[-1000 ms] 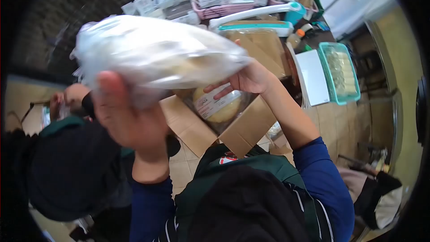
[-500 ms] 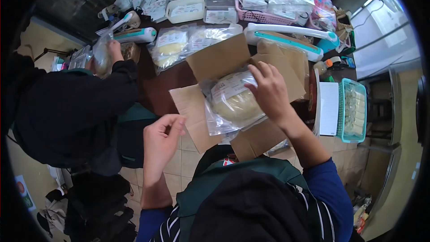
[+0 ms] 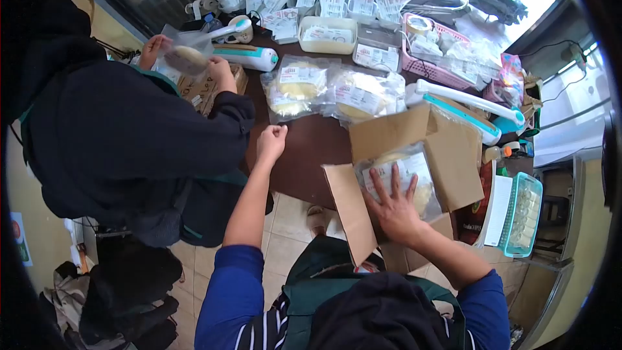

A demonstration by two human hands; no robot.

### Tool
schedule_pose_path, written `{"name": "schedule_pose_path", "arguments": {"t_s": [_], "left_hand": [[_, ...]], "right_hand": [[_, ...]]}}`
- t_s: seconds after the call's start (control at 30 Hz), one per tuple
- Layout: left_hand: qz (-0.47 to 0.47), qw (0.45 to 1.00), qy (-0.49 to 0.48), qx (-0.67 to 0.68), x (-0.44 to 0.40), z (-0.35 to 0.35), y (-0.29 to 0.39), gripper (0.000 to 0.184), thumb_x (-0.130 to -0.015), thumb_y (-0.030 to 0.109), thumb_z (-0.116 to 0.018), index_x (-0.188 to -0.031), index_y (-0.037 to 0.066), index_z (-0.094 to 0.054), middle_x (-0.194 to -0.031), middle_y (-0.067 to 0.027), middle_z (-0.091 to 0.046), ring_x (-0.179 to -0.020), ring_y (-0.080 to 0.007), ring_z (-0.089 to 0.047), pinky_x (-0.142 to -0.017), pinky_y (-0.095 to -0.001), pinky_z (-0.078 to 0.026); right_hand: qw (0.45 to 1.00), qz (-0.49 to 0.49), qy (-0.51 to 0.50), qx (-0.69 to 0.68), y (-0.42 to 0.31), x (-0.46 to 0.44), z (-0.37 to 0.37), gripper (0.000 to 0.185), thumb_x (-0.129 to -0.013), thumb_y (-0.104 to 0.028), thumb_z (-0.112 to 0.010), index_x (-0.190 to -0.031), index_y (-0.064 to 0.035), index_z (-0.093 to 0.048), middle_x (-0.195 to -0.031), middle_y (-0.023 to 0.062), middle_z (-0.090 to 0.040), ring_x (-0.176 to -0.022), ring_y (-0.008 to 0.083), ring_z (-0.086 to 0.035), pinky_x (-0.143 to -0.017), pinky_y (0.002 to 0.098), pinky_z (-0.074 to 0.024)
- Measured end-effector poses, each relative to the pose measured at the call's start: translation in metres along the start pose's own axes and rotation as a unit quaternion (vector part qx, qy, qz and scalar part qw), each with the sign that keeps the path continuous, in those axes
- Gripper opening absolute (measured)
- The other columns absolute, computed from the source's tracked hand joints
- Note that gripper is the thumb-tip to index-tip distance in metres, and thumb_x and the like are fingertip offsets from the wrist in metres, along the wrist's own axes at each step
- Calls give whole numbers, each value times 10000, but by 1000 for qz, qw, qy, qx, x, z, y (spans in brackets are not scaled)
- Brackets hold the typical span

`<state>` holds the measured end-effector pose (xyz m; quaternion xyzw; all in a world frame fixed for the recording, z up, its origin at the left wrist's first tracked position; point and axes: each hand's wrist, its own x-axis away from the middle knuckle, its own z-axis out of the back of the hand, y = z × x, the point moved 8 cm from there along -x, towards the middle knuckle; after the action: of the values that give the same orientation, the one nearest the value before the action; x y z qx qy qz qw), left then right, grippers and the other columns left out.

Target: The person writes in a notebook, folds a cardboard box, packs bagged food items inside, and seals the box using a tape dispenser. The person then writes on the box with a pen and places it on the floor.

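Note:
My right hand (image 3: pixel 396 210) lies with spread fingers on a clear plastic bag (image 3: pixel 421 185) with a white printed label and pale, rounded contents. That bag sits inside an open cardboard box (image 3: pixel 350 210), its flaps folded outward. My left hand (image 3: pixel 272 141) is closed, fingers curled together, over the dark table (image 3: pixel 301 172); nothing shows in it. Just beyond it lie two groups of similar labelled bags, one on the left (image 3: pixel 295 87) and one on the right (image 3: pixel 364 96).
On my left a person in black holds a clear bag (image 3: pixel 188 58) above a brown carton (image 3: pixel 206 87). White-and-teal sealers (image 3: pixel 249 58) (image 3: pixel 463 116) flank the bags. Behind are a white tub (image 3: pixel 328 45) and a pink basket (image 3: pixel 421 68). A teal basket (image 3: pixel 518 220) stands at right.
My view has shifted left. My right hand now presses flat on the bag, which sits lower in the box. My left hand has reached forward over the table. The other person now raises a bag in both hands.

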<state>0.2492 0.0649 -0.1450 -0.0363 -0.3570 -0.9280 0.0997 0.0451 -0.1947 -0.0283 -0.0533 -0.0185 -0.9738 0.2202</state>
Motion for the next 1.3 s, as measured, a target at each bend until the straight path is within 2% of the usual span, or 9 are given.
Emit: {"name": "schedule_pose_path", "arguments": {"t_s": [0.1, 0.13, 0.23, 0.57, 0.67, 0.8, 1.07, 1.17, 1.3], "left_hand": [[17, 993, 108, -37, -82, -20, -27, 450, -810, 443, -591, -962, 20, -608, -931, -207, -643, -871, -364, -615, -766, -418, -483], [33, 993, 106, -29, -98, -19, -25, 472, -808, 448, -591, -976, 7, -594, -940, -225, -635, -877, -379, -611, -767, -430, -482], [35, 991, 127, -3, -136, -26, -27, 442, -789, 397, -639, -897, -30, -602, -864, -247, -634, -828, -393, -615, -723, -457, -476], [117, 988, 93, 38, -51, -27, -32, 262, -771, 244, -680, -733, 16, -559, -754, -163, -610, -716, -327, -586, -671, -412, -459], [182, 967, 50, 170, -72, -44, -57, 246, -806, 204, -651, -738, -3, -537, -678, -92, -600, -600, -198, -566, -565, -350, -448], [81, 973, 60, 206, -76, -48, -52, 189, -822, 93, -624, -700, 25, -496, -616, -51, -553, -531, -119, -511, -502, -279, -403], [-180, 850, 84, 488, 32, 99, 183, 206, -853, 69, -630, -705, 65, -486, -646, -6, -537, -569, -61, -493, -522, -188, -374], [-286, 765, 106, 568, 110, 171, 245, 128, -856, 20, -604, -774, 60, -513, -708, -44, -578, -599, -79, -529, -571, -190, -437], [-466, 572, 25, 675, 182, 216, 306, 68, -921, 24, -486, -860, 42, -511, -795, -114, -588, -622, -123, -533, -550, -211, -443]], "right_hand": [[973, -5, -127, -192, 10, -7, 27, 377, -720, -179, -619, -1091, -114, -602, -1387, 177, -335, -1296, 435, -259, -952, 694, -226], [965, -46, -21, -256, 20, -9, 50, 148, -705, -168, -631, -826, -83, -644, -1201, 162, -516, -1122, 375, -489, -887, 539, -398], [960, -133, -141, -201, 23, 4, 2, 132, -670, -194, -687, -718, -88, -626, -1054, 137, -585, -882, 329, -601, -739, 428, -477], [909, -321, -119, -238, 99, 6, 18, 545, -512, -255, -847, -898, -23, -542, -883, 121, -522, -848, 321, -568, -731, 394, -471], [913, -294, -124, -255, 96, 6, 18, 583, -514, -302, -845, -916, -20, -531, -921, 156, -510, -852, 345, -563, -752, 407, -472], [918, -268, -103, -273, 97, 11, 19, 505, -567, -279, -823, -888, -22, -530, -905, 144, -519, -853, 334, -567, -737, 403, -469], [903, -294, 30, -313, 121, 32, 70, 313, -699, -221, -751, -784, -3, -542, -711, 129, -595, -665, 245, -598, -618, 360, -473], [863, -267, 66, -424, 133, 27, 74, 266, -812, -261, -669, -810, -13, -572, -705, 122, -611, -632, 206, -604, -590, 332, -483], [563, -115, -47, -817, 92, 9, 54, 486, -887, -511, -470, -1068, -64, -529, -892, 163, -630, -824, 271, -632, -708, 391, -509]]}}
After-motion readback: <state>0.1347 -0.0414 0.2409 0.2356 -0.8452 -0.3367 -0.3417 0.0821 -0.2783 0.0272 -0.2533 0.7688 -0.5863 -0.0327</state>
